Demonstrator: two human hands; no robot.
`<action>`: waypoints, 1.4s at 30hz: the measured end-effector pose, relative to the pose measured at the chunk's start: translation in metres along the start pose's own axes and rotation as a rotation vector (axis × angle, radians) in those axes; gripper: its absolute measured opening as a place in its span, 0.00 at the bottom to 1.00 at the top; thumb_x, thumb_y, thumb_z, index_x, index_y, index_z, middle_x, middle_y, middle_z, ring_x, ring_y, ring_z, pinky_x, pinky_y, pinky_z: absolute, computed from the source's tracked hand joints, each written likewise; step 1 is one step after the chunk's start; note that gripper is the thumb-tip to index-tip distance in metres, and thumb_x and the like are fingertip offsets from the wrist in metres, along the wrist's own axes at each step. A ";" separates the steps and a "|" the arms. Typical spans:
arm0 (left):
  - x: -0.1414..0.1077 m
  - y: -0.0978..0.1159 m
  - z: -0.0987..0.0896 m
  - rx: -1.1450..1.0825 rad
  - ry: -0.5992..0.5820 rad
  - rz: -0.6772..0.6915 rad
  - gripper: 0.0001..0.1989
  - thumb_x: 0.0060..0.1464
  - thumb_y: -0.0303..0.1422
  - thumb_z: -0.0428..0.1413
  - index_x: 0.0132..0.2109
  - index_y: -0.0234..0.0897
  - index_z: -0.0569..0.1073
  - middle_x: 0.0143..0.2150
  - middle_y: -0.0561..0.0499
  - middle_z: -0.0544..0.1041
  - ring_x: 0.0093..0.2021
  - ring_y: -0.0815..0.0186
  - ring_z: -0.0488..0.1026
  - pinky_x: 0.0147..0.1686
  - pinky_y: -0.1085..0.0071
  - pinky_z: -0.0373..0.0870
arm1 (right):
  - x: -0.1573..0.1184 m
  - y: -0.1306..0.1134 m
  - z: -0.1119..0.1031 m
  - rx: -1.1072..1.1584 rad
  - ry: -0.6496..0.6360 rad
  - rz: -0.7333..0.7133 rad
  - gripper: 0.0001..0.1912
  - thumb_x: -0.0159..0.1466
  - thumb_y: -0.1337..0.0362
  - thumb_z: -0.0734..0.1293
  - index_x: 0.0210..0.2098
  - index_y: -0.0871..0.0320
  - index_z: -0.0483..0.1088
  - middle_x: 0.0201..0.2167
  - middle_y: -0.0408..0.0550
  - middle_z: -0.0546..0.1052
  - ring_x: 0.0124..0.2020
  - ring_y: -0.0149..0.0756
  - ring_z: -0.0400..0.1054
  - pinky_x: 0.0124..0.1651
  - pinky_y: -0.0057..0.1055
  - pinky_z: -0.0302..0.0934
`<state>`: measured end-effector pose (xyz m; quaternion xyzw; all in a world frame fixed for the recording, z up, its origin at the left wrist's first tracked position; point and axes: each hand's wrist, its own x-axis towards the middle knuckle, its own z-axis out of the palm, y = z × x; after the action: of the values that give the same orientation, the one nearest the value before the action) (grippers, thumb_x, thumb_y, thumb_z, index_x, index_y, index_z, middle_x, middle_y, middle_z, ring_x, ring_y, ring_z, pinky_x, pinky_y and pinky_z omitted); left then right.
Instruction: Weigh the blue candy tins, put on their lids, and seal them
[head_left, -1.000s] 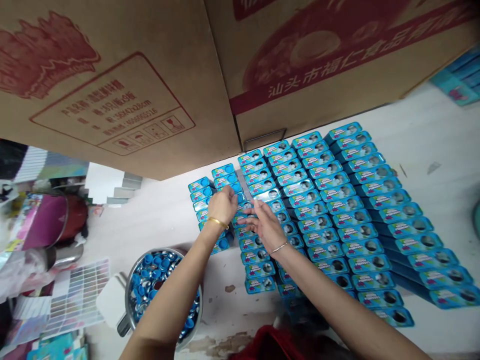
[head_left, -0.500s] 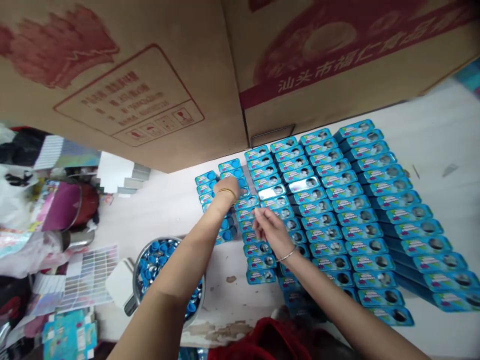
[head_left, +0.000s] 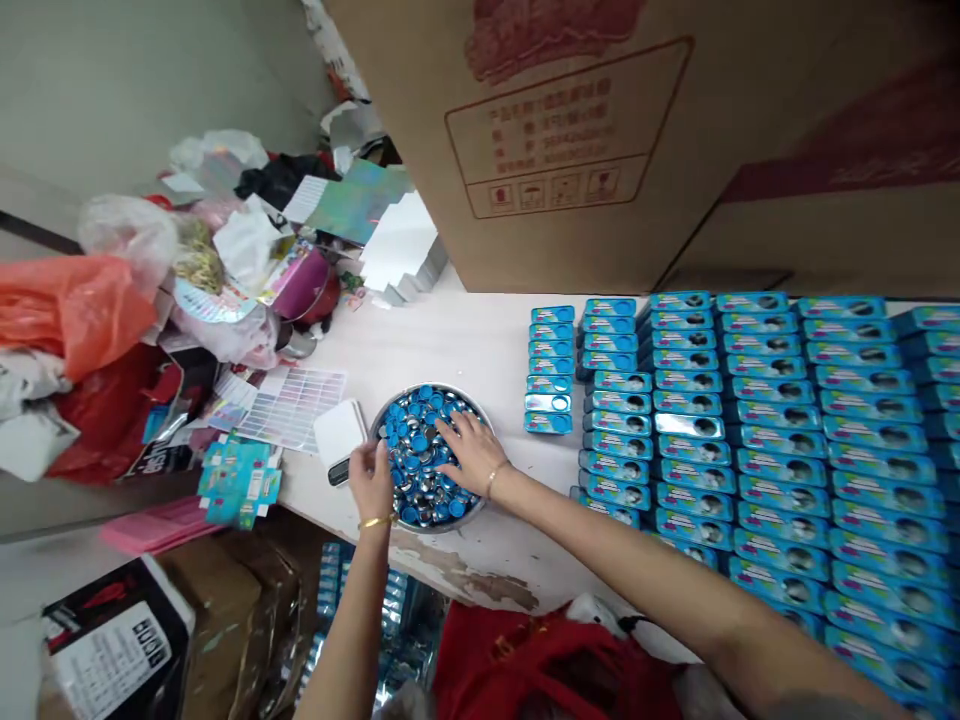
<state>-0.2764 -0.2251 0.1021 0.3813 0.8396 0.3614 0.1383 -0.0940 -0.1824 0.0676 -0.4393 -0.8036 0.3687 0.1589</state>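
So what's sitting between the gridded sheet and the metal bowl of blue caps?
A flat white object with a dark end, in the head view. The left hand also shows there, at the bowl.

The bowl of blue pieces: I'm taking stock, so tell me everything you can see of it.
The bowl is round, with a shiny, silvery rim that looks metal. It stands on the pale table near the worn front edge, filled with small blue and silvery pieces. The right hand spreads over the pieces; the left hand is at the bowl's left rim, contact unclear.
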 end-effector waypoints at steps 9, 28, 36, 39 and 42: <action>-0.056 -0.121 -0.038 -0.069 0.086 -0.285 0.22 0.44 0.51 0.56 0.36 0.35 0.72 0.37 0.47 0.75 0.36 0.63 0.71 0.40 0.63 0.70 | 0.043 0.001 0.048 -0.355 -0.112 -0.060 0.28 0.65 0.45 0.56 0.57 0.54 0.63 0.56 0.61 0.64 0.54 0.54 0.55 0.47 0.45 0.57; -0.096 -0.010 -0.011 -0.315 -0.258 0.109 0.26 0.56 0.48 0.51 0.57 0.40 0.65 0.55 0.43 0.71 0.42 0.65 0.73 0.41 0.68 0.71 | -0.028 -0.024 0.003 1.236 -0.149 0.401 0.14 0.57 0.53 0.65 0.34 0.56 0.62 0.20 0.36 0.66 0.13 0.24 0.55 0.14 0.21 0.42; -0.184 0.067 0.028 -0.275 -0.463 0.340 0.19 0.55 0.47 0.54 0.45 0.38 0.75 0.45 0.44 0.76 0.45 0.60 0.73 0.45 0.64 0.71 | -0.158 0.007 -0.060 1.653 -0.124 0.489 0.16 0.52 0.54 0.68 0.30 0.59 0.63 0.18 0.39 0.70 0.13 0.28 0.65 0.10 0.20 0.42; -0.228 0.090 0.040 -0.249 -0.574 0.306 0.19 0.53 0.47 0.55 0.46 0.39 0.76 0.46 0.44 0.76 0.43 0.60 0.73 0.40 0.66 0.72 | -0.205 0.026 -0.081 1.675 -0.074 0.479 0.16 0.52 0.53 0.68 0.30 0.60 0.65 0.21 0.42 0.73 0.13 0.29 0.67 0.09 0.20 0.44; -0.261 0.111 0.048 -0.271 -0.742 0.243 0.17 0.54 0.45 0.55 0.44 0.39 0.77 0.44 0.45 0.77 0.40 0.62 0.74 0.37 0.67 0.71 | -0.247 0.045 -0.098 1.694 -0.070 0.485 0.16 0.52 0.54 0.68 0.30 0.61 0.66 0.23 0.44 0.75 0.13 0.28 0.66 0.08 0.20 0.44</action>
<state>-0.0173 -0.3446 0.1361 0.5606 0.6262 0.3204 0.4370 0.1285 -0.3259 0.1184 -0.3211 -0.1492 0.8774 0.3238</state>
